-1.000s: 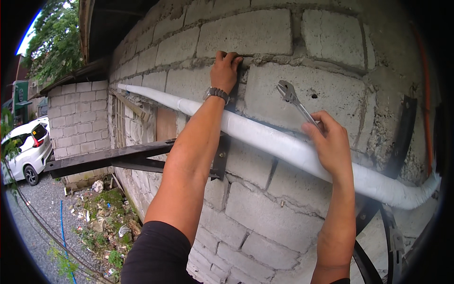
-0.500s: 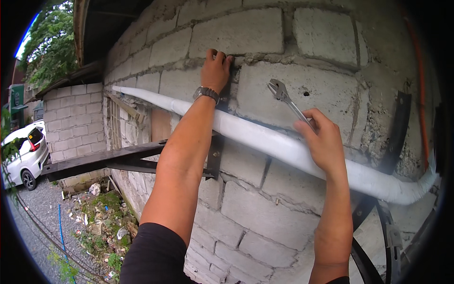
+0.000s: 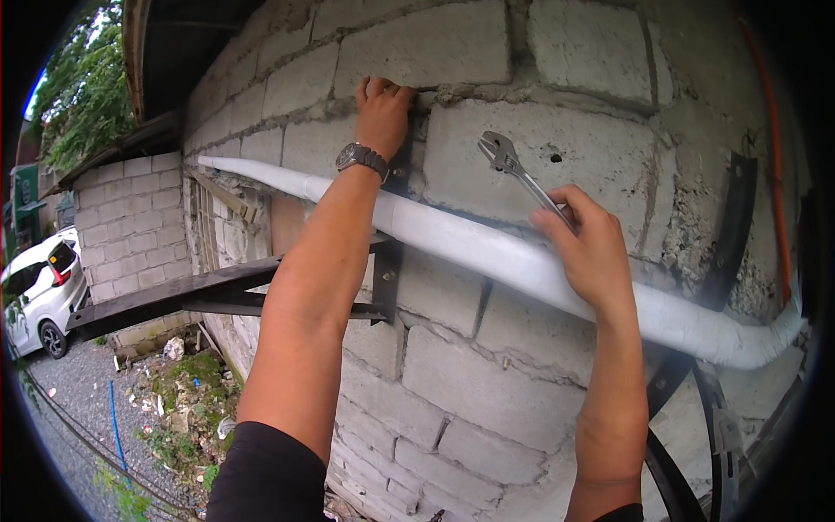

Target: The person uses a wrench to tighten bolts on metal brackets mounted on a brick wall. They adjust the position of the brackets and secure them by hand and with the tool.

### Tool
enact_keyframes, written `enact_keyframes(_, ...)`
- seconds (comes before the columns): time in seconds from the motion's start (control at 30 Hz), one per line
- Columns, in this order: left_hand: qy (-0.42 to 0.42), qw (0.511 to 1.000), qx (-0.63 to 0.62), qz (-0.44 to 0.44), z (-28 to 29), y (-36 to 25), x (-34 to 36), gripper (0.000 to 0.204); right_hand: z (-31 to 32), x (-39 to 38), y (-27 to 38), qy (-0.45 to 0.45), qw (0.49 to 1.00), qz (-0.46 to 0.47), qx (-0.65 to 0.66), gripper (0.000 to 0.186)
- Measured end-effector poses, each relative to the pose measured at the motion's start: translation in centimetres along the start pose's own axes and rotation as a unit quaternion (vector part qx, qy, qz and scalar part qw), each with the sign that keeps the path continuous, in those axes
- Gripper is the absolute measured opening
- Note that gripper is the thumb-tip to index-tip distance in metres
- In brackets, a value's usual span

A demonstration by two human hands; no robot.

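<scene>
My right hand [image 3: 591, 248] is closed round the handle of a silver adjustable wrench [image 3: 522, 174]. The wrench tilts up to the left, its jaw apart from any bolt, in front of the block wall. Higher up and to the left, my left hand [image 3: 383, 117], with a watch on its wrist, is at the wall by the upper end of a black metal bracket [image 3: 387, 277]. Its fingers are curled, and whatever they grip there is hidden. Between my hands, a white wrapped pipe [image 3: 470, 245] runs across the bracket's upright.
A second black bracket [image 3: 731, 235] stands at the right beside an orange conduit [image 3: 774, 130]. The first bracket's arm [image 3: 174, 291] juts out left. Below lie rubble and gravel [image 3: 74, 409], with a parked white car [image 3: 39, 296] beyond.
The view has shifted slightly, so the wall and pipe sit a little further left. My left fingers have changed their bend at the wall. The wrench stays in my right hand.
</scene>
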State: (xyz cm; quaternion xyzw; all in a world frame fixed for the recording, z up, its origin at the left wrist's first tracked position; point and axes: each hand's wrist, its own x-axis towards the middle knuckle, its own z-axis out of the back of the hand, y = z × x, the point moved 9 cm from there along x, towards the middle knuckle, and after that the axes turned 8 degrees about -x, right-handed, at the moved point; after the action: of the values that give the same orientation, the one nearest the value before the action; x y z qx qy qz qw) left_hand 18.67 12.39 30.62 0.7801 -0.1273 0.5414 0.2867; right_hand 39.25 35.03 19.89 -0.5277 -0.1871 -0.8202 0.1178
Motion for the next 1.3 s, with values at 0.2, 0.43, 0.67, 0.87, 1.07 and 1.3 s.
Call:
enact_keyframes(0.2,0.064,0.996,0.027,-0.063,-0.8,0.5,0.9,0.018,0.0,-0.1,0.3,0.001,1.0,-0.009,-0.011,0.027)
enact_keyframes(0.43,0.053,0.993,0.017,-0.104,-1.3,0.1,0.7,0.017,0.0,-0.1,0.1,0.003,1.0,-0.018,-0.01,0.027)
enact_keyframes(0.67,0.101,0.99,-0.056,-0.078,-1.7,1.0,1.0,0.019,-0.1,0.0,-0.1,0.005,1.0,-0.008,-0.015,0.028)
enact_keyframes(0.87,0.112,0.986,-0.112,-0.048,-1.5,2.1,1.3,0.022,-0.1,-0.1,0.2,0.003,1.0,-0.002,-0.018,0.027)
enact_keyframes(1.07,0.14,0.982,-0.13,-0.014,-1.0,1.8,1.7,0.026,0.0,-0.1,0.2,-0.002,1.0,0.006,-0.018,0.027)
enact_keyframes(1.3,0.153,0.978,-0.145,0.01,-0.2,2.0,1.9,0.026,0.0,-0.1,0.0,0.003,1.0,-0.007,-0.021,0.029)
